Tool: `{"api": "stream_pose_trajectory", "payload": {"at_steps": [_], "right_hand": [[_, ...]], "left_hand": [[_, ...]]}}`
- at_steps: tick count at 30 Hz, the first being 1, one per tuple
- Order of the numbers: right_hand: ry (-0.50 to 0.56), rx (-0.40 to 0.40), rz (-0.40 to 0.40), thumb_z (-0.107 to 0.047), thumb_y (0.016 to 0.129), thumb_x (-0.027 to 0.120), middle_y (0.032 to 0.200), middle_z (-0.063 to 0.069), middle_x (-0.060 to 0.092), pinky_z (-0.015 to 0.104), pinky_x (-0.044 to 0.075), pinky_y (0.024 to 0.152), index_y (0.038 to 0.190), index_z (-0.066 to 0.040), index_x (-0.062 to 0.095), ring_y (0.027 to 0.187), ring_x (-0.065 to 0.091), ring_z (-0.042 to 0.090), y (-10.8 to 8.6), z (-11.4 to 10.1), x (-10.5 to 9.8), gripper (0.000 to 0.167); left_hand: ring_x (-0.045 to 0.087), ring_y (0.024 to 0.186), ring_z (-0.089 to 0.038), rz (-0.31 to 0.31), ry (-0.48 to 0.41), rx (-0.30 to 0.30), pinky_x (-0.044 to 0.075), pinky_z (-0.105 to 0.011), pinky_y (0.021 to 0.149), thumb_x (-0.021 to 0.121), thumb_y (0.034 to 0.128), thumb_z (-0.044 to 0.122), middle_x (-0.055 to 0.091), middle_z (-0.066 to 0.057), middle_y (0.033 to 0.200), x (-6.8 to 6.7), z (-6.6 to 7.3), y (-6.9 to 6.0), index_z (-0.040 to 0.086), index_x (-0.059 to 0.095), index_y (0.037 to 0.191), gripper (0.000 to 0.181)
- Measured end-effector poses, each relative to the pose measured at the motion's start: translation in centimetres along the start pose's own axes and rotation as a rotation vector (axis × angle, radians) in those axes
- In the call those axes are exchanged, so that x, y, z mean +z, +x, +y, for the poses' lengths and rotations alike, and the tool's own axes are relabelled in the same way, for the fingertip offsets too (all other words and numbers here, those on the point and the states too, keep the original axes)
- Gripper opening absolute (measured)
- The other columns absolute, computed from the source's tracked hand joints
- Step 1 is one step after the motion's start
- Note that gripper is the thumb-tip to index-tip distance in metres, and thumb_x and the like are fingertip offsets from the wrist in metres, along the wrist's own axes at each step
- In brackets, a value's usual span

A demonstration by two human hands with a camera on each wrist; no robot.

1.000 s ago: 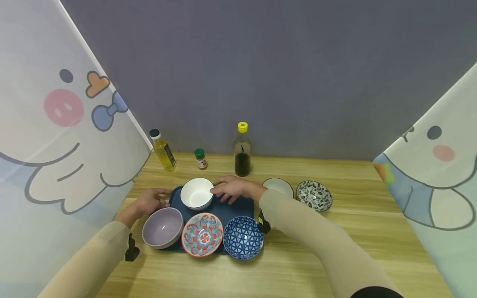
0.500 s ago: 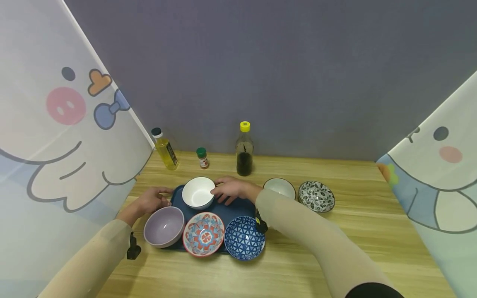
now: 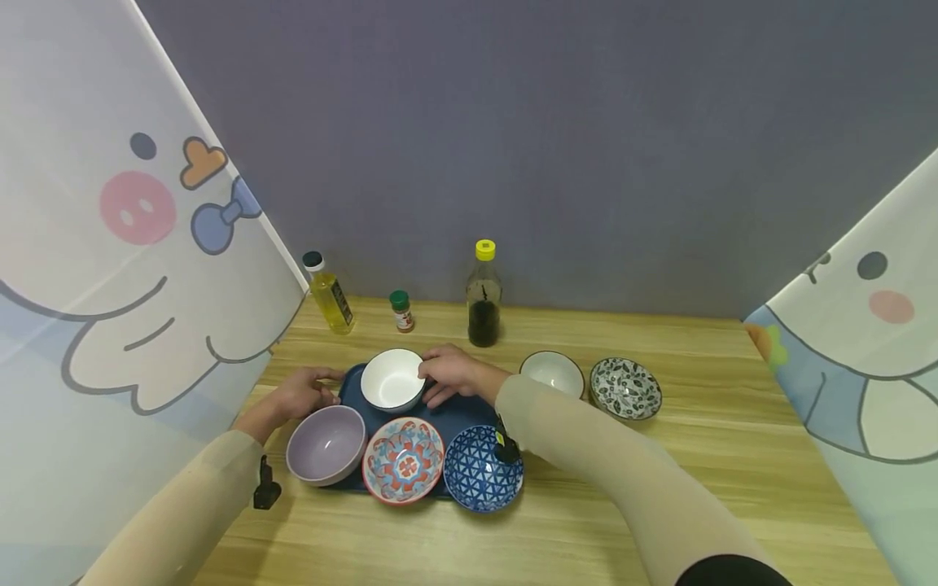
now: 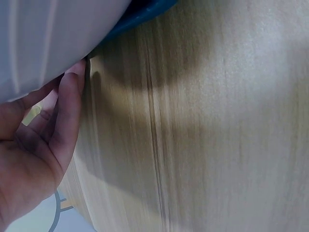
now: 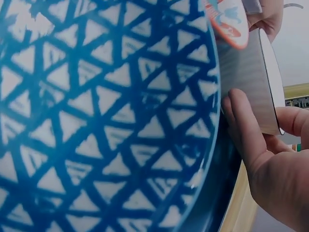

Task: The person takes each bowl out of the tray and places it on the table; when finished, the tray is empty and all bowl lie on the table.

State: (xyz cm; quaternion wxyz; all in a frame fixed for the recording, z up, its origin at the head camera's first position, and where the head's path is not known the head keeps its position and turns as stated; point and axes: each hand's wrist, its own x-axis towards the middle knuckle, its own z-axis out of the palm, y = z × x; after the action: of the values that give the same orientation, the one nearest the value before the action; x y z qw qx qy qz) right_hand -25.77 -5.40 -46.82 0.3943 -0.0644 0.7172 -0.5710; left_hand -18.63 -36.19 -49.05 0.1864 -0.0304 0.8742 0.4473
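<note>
A white bowl (image 3: pixel 392 379) with a dark rim sits on the back left of a blue tray (image 3: pixel 463 411). My right hand (image 3: pixel 450 370) pinches its right side; in the right wrist view the thumb lies at the rim and the fingers along the outer wall. At the tray's left edge, behind a purple bowl (image 3: pixel 326 445), my left hand (image 3: pixel 302 393) grips the tray's edge, partly hidden by that bowl in the left wrist view. Along the tray's front stand the purple bowl, a red-rimmed patterned bowl (image 3: pixel 403 461) and a bowl with blue triangles (image 3: pixel 484 469).
Right of the tray stand another white bowl (image 3: pixel 553 373), partly behind my right sleeve, and a leaf-patterned bowl (image 3: pixel 625 388). Along the back wall are an oil bottle (image 3: pixel 333 299), a green-capped shaker (image 3: pixel 402 312) and a dark sauce bottle (image 3: pixel 484 305).
My right hand has come closer to the white bowl, and its fingers have gone from spread to pinching the bowl's side. My left hand stays at the tray's edge. The head view shifts slightly.
</note>
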Motion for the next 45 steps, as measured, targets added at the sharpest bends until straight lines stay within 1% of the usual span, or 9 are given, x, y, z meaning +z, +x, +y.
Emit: {"api": "stream_pose_trajectory", "payload": {"at_steps": [6, 9, 14, 19, 28, 34, 37, 43, 45], "right_hand": [[-0.020, -0.021, 0.040, -0.010, 0.095, 0.060, 0.115, 0.024, 0.058, 0.047, 0.062, 0.070, 0.154, -0.001, 0.042, 0.094, 0.073, 0.046, -0.2, 0.0, 0.0, 0.062], [-0.039, -0.036, 0.059, -0.011, 0.096, 0.061, 0.117, 0.024, 0.060, 0.048, 0.062, 0.071, 0.151, -0.001, 0.046, 0.094, 0.073, 0.045, -0.4, 0.2, -0.2, 0.059], [-0.068, -0.079, 0.102, -0.011, 0.096, 0.061, 0.119, 0.022, 0.061, 0.051, 0.061, 0.075, 0.145, 0.001, 0.053, 0.085, 0.074, 0.039, -0.8, 0.4, -0.3, 0.052], [-0.052, -0.104, 0.138, -0.011, 0.095, 0.063, 0.122, 0.022, 0.062, 0.050, 0.062, 0.071, 0.143, 0.000, 0.056, 0.080, 0.074, 0.037, -0.9, 1.0, -0.5, 0.050], [-0.001, -0.119, 0.186, -0.009, 0.095, 0.061, 0.114, 0.024, 0.066, 0.049, 0.062, 0.069, 0.142, 0.001, 0.057, 0.074, 0.074, 0.035, -1.5, 1.2, -1.3, 0.049], [0.056, -0.146, 0.196, -0.011, 0.095, 0.061, 0.103, 0.021, 0.069, 0.047, 0.062, 0.066, 0.143, -0.001, 0.058, 0.075, 0.075, 0.034, -2.5, 0.7, -2.1, 0.049], [0.078, -0.157, 0.189, -0.012, 0.095, 0.061, 0.097, 0.021, 0.070, 0.045, 0.062, 0.065, 0.143, -0.002, 0.058, 0.075, 0.076, 0.033, -3.1, 0.2, -2.6, 0.049], [0.097, -0.161, 0.170, -0.014, 0.097, 0.060, 0.102, 0.022, 0.073, 0.044, 0.062, 0.068, 0.144, -0.004, 0.058, 0.092, 0.075, 0.042, -4.6, -0.8, -3.8, 0.048], [0.105, -0.155, 0.174, -0.014, 0.098, 0.061, 0.104, 0.023, 0.073, 0.044, 0.062, 0.069, 0.144, -0.004, 0.057, 0.094, 0.074, 0.043, -5.2, -0.9, -4.4, 0.048]], "left_hand": [[0.060, 0.071, -0.016, -0.010, 0.015, 0.002, 0.049, -0.029, 0.060, 0.063, 0.0876, -0.009, 0.067, -0.008, 0.081, 0.1, 0.3, 0.0, -0.010, 0.051, 0.143, 0.057], [0.060, 0.071, -0.016, -0.005, 0.020, 0.009, 0.049, -0.028, 0.060, 0.062, 0.0877, -0.010, 0.067, -0.008, 0.081, 0.2, 0.3, 0.0, -0.010, 0.052, 0.143, 0.056], [0.060, 0.071, -0.016, 0.000, 0.031, 0.025, 0.048, -0.028, 0.060, 0.062, 0.0875, -0.010, 0.067, -0.008, 0.081, 0.4, 0.2, 0.1, -0.010, 0.053, 0.141, 0.055], [0.060, 0.072, -0.017, -0.002, 0.035, 0.029, 0.049, -0.029, 0.061, 0.062, 0.0877, -0.009, 0.066, -0.008, 0.082, 0.5, 0.0, 0.2, -0.009, 0.053, 0.142, 0.055], [0.061, 0.078, -0.018, -0.007, 0.055, 0.029, 0.049, -0.031, 0.065, 0.059, 0.0884, -0.010, 0.069, -0.011, 0.091, 0.4, 0.1, 0.1, -0.009, 0.052, 0.143, 0.055], [0.061, 0.079, -0.018, -0.006, 0.045, 0.020, 0.049, -0.031, 0.065, 0.059, 0.0893, -0.010, 0.069, -0.011, 0.091, 0.4, 0.2, 0.0, -0.009, 0.052, 0.143, 0.054], [0.061, 0.079, -0.017, -0.007, 0.045, 0.030, 0.049, -0.030, 0.065, 0.059, 0.0899, -0.010, 0.068, -0.011, 0.090, 0.3, 0.1, 0.0, -0.010, 0.051, 0.143, 0.054], [0.061, 0.080, -0.016, -0.009, 0.022, 0.047, 0.050, -0.029, 0.064, 0.058, 0.0891, -0.011, 0.069, -0.011, 0.090, 0.1, -0.3, -0.1, -0.012, 0.050, 0.142, 0.054], [0.061, 0.080, -0.017, -0.012, 0.016, 0.046, 0.050, -0.029, 0.064, 0.057, 0.0892, -0.011, 0.069, -0.010, 0.091, 0.0, -0.5, -0.1, -0.012, 0.050, 0.143, 0.054]]}}
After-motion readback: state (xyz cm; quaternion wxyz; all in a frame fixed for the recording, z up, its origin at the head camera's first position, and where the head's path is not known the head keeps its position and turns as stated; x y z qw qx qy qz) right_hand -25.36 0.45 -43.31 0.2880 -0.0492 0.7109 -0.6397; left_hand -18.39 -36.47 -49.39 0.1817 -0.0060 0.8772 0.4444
